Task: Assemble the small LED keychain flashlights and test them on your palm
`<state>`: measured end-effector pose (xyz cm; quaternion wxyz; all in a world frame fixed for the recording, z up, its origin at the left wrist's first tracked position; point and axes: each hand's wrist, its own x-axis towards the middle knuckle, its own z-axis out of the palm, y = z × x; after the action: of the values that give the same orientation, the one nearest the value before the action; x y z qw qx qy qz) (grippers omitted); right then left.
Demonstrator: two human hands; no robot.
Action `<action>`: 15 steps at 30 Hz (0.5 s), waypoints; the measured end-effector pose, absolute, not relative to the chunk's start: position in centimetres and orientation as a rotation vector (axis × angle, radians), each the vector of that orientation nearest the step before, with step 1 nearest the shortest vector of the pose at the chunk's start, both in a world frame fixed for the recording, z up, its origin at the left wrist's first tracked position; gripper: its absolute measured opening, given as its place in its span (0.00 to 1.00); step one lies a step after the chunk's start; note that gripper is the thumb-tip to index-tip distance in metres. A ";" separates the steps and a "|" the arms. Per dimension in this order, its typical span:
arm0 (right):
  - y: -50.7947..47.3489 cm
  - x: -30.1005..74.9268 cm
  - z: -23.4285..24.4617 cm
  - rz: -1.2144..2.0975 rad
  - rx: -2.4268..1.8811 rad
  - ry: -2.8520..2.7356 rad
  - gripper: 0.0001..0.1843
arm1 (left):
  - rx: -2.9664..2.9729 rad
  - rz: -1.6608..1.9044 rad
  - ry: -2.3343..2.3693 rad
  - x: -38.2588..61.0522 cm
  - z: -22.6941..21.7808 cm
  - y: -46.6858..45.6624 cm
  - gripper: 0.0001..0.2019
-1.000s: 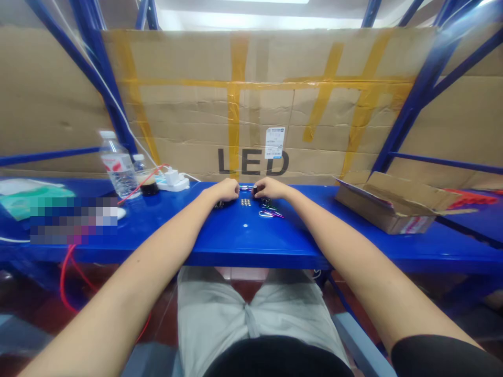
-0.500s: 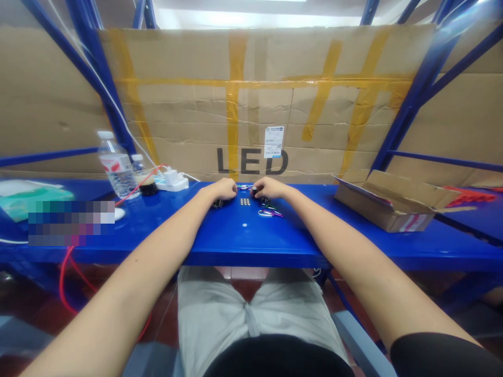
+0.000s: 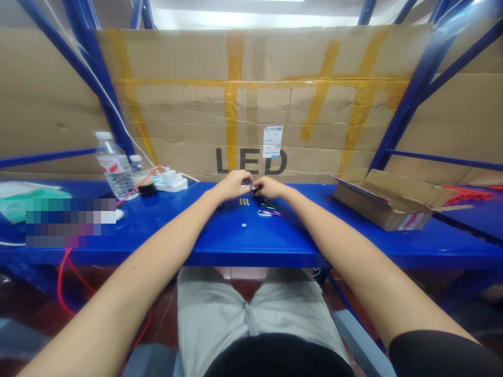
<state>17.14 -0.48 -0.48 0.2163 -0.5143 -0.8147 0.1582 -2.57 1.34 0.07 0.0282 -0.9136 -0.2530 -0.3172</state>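
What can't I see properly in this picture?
In the head view:
Left hand: it hides whatever it may hold.
Dark piece in the right hand: too small to identify.
Shipping label: print blurred and too small.
Green packet: pixel blocks cover part; left edge cuts it off.

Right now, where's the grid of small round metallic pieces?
Head view, near centre: the grid of small round metallic pieces lies on the blue tabletop, just below the left hand in frame, and left of the shiny purple item.
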 end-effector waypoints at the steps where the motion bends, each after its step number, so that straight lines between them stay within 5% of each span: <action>1: -0.4 17.1 -0.5 0.437 -1.417 -2.259 0.08 | -2.825 -1.003 -0.735 -2.3 0.1 1.1 0.07; 15: -0.1 17.2 -0.7 0.483 -1.402 -2.230 0.04 | -2.866 -0.955 -0.696 -1.8 -0.4 1.1 0.11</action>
<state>17.19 -0.14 -0.72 0.2298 -0.5094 -0.8105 0.1754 -1.77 1.13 -0.41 0.0207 -0.9243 -0.2243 -0.3081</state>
